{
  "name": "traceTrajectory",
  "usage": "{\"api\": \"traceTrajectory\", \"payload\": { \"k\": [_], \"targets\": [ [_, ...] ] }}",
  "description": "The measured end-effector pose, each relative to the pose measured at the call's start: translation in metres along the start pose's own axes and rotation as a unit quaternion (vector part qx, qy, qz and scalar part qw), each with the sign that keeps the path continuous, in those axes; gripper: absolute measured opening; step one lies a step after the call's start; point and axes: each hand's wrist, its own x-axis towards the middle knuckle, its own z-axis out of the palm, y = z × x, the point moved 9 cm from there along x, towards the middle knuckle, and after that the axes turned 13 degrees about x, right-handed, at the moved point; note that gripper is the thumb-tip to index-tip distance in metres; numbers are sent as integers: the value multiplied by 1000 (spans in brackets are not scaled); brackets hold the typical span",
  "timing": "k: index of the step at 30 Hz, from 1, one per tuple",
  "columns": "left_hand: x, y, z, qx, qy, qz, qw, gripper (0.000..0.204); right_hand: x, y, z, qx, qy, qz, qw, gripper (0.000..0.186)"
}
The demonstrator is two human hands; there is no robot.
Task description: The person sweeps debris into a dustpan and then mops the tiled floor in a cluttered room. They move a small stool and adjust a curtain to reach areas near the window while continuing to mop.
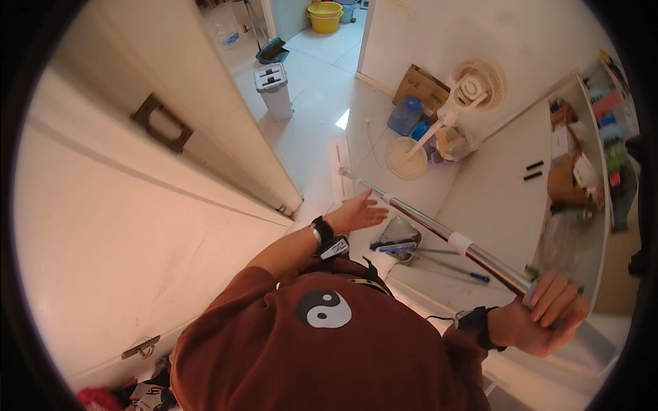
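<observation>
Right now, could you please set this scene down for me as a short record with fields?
Left hand: open, near the pole; contact unclear
Right hand: closed around the pole's near end
Pole's far end: flat head on the floor
Right side: standing fan
Farther off: lidded bin, yellow basins

Door [103,198] left, shelf [604,205] right, mop [423,218] between; fan [473,88] beyond mop, bin [276,96] left of fan.

Black-and-white yin-yang sign [323,309] on reddish-brown shirt [332,359]; marks on cardboard box [419,88] unreadable.
</observation>
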Motion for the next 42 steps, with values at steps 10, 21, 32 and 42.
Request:
{"api": "traceTrajectory", "payload": {
  "k": [10,21,32,42],
  "targets": [
    [153,152,-57,-169,142,25,975,21,100,175,-35,-6,0,41,999,31],
    [244,308,-118,-183,227,61,955,19,208,370,-116,67,-1,89,994,25],
    [272,397,-131,-269,251,173,914,16,265,464,-107,113,-92,153,977,28],
    [284,526,-45,-209,76,148,964,17,381,482,-83,267,-202,101,937,43]
  ]
}}
